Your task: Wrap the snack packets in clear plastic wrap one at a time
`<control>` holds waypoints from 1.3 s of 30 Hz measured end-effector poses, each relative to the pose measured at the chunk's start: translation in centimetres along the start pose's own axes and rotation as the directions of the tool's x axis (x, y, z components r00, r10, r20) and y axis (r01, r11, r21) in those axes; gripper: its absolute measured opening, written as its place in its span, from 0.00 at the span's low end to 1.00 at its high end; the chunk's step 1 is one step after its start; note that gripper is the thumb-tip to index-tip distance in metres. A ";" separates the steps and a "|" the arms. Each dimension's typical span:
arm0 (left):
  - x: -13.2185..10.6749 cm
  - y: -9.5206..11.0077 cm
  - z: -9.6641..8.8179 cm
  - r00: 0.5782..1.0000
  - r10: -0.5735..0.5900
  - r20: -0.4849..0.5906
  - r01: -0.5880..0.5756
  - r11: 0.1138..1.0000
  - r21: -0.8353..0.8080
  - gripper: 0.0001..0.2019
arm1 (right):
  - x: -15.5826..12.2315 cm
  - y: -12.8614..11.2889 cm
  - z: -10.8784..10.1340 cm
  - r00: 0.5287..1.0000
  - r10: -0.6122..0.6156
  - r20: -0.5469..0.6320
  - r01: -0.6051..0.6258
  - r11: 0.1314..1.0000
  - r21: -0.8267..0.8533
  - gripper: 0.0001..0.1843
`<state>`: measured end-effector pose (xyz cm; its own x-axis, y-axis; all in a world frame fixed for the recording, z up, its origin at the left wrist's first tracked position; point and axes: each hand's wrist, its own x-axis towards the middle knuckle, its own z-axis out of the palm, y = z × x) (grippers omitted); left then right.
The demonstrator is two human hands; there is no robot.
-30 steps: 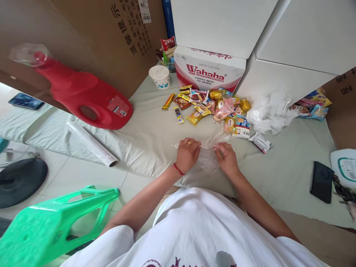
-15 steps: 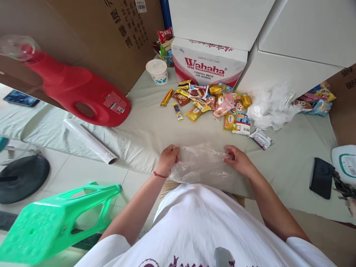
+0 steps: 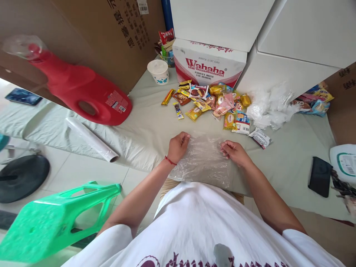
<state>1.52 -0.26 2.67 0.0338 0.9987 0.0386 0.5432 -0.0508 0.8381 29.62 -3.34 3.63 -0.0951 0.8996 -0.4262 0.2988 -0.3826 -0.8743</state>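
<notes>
A clear plastic bag (image 3: 204,163) lies spread between my hands at the near edge of the cloth-covered surface. My left hand (image 3: 178,145) pinches its upper left corner, and a red string circles that wrist. At the upper right corner, my right hand (image 3: 233,150) grips the film between thumb and fingers. Beyond the bag lies a heap of wrapped snacks (image 3: 210,102) in yellow, brown and pink packets. Closest to my right hand is a white-and-dark snack packet (image 3: 260,138). Crumpled clear plastic bags (image 3: 274,107) are piled right of the heap.
A Wahaha carton (image 3: 208,61) stands behind the snacks, with a paper cup (image 3: 158,71) beside it. On the left are a red jug (image 3: 91,94), a roll of film (image 3: 91,139) and a green stool (image 3: 55,218). A black phone (image 3: 320,177) lies at the right.
My left hand has moved up and right along the bag to its upper corner. My right hand has shifted slightly left and closed on the film. The bag is now spread flatter.
</notes>
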 end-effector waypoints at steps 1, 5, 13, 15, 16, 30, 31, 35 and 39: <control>0.9 -0.4 0.1 0.999 -0.034 -0.026 0.034 0.999 -0.029 0.14 | 0.0 0.2 -0.2 0.999 0.033 -0.030 -0.032 0.999 0.028 0.23; 4.3 -1.6 0.1 0.983 -0.145 -0.111 0.136 0.987 -0.089 0.13 | 0.5 1.2 -1.1 0.989 0.071 -0.128 -0.068 0.997 0.025 0.25; 5.8 -1.4 -1.5 0.871 -0.053 -0.487 0.102 0.992 0.074 0.09 | 2.5 2.7 -2.4 0.968 0.000 -0.252 -0.030 0.993 -0.114 0.19; 4.1 -0.4 -1.3 0.899 0.097 -0.426 -0.038 0.989 0.145 0.08 | 3.0 2.8 -2.5 0.966 -0.028 -0.258 -0.014 0.987 -0.163 0.19; 3.2 0.0 -0.9 0.925 0.192 -0.327 -0.137 0.973 0.186 0.08 | 3.3 2.8 -2.5 0.965 -0.042 -0.259 -0.007 0.982 -0.187 0.19; -1.4 -0.4 3.3 0.992 0.024 0.123 -0.099 0.748 0.656 0.31 | -1.5 0.3 -0.7 0.718 -0.649 -0.253 0.261 0.587 -0.766 0.17; -2.0 -0.3 3.1 0.996 -0.014 0.086 -0.049 0.728 0.684 0.32 | -2.7 0.7 0.7 0.727 -0.670 -0.151 0.339 0.540 -0.770 0.17; -4.9 -0.1 0.9 0.989 -0.145 -0.043 0.130 0.669 0.731 0.33 | -5.8 3.9 4.0 0.753 -0.626 0.202 0.571 0.471 -0.672 0.18; -7.7 0.2 -2.6 0.992 -0.089 -0.094 0.130 0.674 0.727 0.29 | -5.2 5.9 1.9 0.751 -0.654 0.089 0.551 0.547 -0.630 0.17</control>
<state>-0.79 -7.93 3.93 -0.0937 0.9955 0.0145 0.9806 0.0898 0.1745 30.05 -10.71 0.22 -0.3515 0.9071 0.2315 0.7095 0.4194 -0.5664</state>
